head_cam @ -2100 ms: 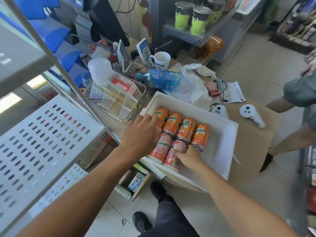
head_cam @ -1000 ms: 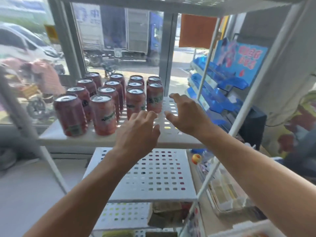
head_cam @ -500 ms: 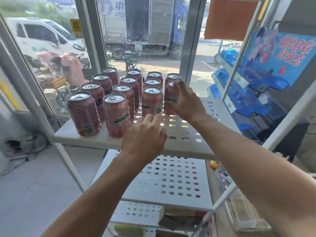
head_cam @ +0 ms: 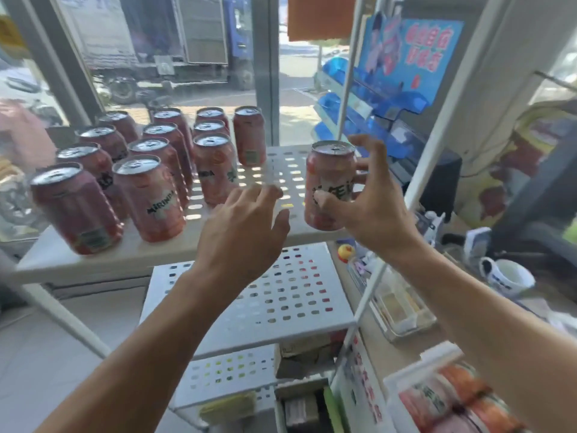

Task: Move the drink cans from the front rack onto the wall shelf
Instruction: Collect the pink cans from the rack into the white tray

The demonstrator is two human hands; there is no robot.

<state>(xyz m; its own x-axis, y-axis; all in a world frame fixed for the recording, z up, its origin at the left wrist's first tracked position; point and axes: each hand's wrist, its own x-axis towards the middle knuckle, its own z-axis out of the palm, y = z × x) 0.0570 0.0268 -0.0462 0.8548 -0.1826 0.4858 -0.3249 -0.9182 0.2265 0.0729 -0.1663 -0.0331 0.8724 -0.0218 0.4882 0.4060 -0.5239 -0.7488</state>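
One can point(head_cam: 329, 185) now sits in the right hand point(head_cam: 371, 207), thumb and fingers pinching it at frame centre-right, lifted off the perforated white shelf point(head_cam: 281, 170); half a second ago it stood there. Left hand point(head_cam: 243, 232) hovers, fingers loose, holding nothing. Eleven cans point(head_cam: 150, 195) upper left. Window behind.
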